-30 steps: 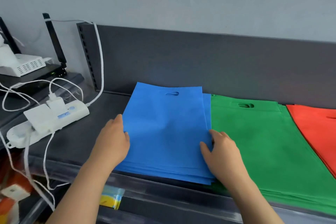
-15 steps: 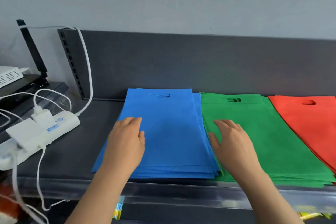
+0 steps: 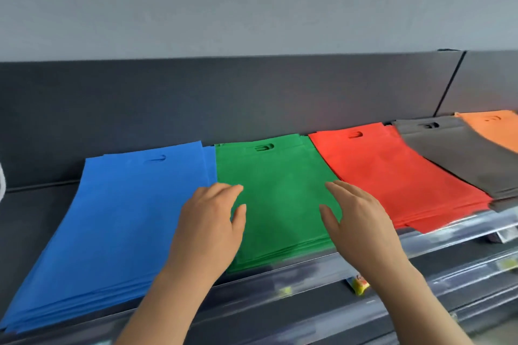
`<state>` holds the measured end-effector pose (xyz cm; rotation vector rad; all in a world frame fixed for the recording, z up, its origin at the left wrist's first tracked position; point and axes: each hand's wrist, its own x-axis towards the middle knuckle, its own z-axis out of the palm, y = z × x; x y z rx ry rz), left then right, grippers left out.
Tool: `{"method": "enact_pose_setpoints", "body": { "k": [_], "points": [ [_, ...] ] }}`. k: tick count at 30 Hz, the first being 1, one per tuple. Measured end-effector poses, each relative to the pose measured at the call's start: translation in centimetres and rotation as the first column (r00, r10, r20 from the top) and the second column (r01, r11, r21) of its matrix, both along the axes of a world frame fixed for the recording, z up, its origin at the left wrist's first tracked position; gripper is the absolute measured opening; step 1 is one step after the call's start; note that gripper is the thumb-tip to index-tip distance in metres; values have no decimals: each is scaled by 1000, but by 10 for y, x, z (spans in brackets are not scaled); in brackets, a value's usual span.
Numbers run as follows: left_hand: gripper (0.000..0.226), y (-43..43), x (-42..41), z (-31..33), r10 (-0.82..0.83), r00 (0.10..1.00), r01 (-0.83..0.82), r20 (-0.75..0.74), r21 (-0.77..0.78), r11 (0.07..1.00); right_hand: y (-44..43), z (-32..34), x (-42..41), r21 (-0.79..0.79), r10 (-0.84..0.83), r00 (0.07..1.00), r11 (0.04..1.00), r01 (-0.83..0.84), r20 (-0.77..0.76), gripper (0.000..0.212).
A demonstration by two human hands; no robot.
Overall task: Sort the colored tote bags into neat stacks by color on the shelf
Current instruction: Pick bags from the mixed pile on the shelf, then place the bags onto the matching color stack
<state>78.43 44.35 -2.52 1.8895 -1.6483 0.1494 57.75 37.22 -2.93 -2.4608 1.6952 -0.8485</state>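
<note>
Flat stacks of tote bags lie side by side on a dark shelf (image 3: 33,213): blue (image 3: 120,221), green (image 3: 280,190), red (image 3: 392,173), grey (image 3: 454,157) and orange (image 3: 496,126). My left hand (image 3: 210,224) lies over the left edge of the green stack where it meets the blue one, fingers straight. Over the green stack's right edge, beside the red stack, is my right hand (image 3: 356,218), fingers straight too. Neither hand grips a bag. Whether the palms touch the fabric is unclear.
The shelf's dark back panel (image 3: 252,98) rises behind the stacks, with a grey wall above. A clear price rail (image 3: 448,235) runs along the front edge, and lower shelves with yellow labels (image 3: 357,284) sit below. A white object (image 3: 2,179) shows at the far left.
Both hands moved right, from the blue stack's sides to the green stack's sides. The view swung right, so the power strip left the frame and the grey and orange stacks appeared.
</note>
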Motion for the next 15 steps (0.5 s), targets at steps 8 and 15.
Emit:
{"method": "enact_pose_setpoints", "body": {
  "k": [8, 15],
  "points": [
    [34, -50, -119, 2, -107, 994, 107, 13, -10, 994, -28, -5, -123, 11, -89, 996, 996, 89, 2, 42],
    [34, -98, -239, 1, -166, 985, 164, -42, -36, 986, -62, 0, -246, 11, -141, 990, 990, 141, -24, 43]
  ]
}}
